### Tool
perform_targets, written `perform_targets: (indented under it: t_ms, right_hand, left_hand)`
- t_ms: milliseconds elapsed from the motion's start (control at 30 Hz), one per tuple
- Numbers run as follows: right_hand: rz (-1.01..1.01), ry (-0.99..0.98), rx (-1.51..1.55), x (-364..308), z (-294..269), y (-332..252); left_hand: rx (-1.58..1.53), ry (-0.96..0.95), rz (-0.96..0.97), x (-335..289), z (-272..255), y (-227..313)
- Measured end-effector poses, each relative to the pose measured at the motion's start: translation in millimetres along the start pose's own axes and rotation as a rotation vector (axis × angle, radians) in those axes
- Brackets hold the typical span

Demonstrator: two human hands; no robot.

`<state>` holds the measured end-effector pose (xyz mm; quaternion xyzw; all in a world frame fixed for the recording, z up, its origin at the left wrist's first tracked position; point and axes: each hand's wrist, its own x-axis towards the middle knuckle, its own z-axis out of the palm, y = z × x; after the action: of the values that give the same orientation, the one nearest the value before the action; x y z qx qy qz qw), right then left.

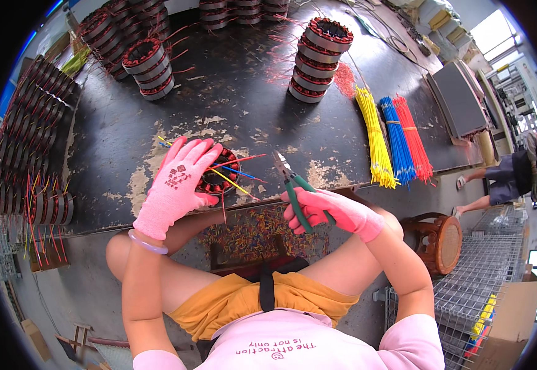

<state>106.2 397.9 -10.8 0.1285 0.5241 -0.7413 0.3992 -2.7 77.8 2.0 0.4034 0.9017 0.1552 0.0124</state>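
Note:
My left hand (181, 179), in a pink glove, lies over a motor stator (215, 181) near the table's front edge, its thumb at the near side. The palm and fingers hide the stator's left part. Red, blue and yellow wires (234, 184) stick out to the right from it, and more yellow and blue ends show past the fingertips. In my gloved right hand (339, 213) is a pair of green-handled pliers (293, 185), handles spread. The metal jaws point up and away, just right of the wire ends and apart from them.
Stacked stators (148, 68) stand far left, another stack (319, 58) at the far middle, and many more along the left side. Yellow (376, 142), blue (398, 140) and red wire bundles (413, 139) lie at right. Wire scraps (262, 228) lie below. A wooden stool (432, 243) stands right.

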Motion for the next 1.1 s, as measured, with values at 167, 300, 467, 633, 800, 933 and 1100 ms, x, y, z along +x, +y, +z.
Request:
perform_targets:
  t_ms: [167, 300, 467, 633, 800, 933, 1100]
  right_hand:
    - [0.024, -0.004, -0.076, 3, 10, -1]
    - [0.045, 0.054, -0.09, 11, 13, -7]
    - [0.05, 0.081, -0.092, 14, 17, -12]
    - [-0.042, 0.132, -0.177, 19, 19, -12]
    - [-0.063, 0.197, -0.23, 27, 17, -16]
    - [-0.024, 0.127, -0.071, 13, 3, -19]
    - [0.04, 0.032, -0.119, 9, 5, -20]
  left_hand:
    - [0.014, 0.011, -0.026, -3, 1, 0]
    - [-0.003, 0.023, -0.006, -2, 3, -5]
    - [-0.018, 0.042, -0.011, -3, 2, -3]
    - [-0.028, 0.057, -0.001, -3, 4, -4]
    - [0.026, 0.034, -0.08, -4, 3, -1]
    - [0.149, 0.005, -0.241, -6, 4, 17]
    - [0.003, 0.024, -0.132, -5, 0, -2]
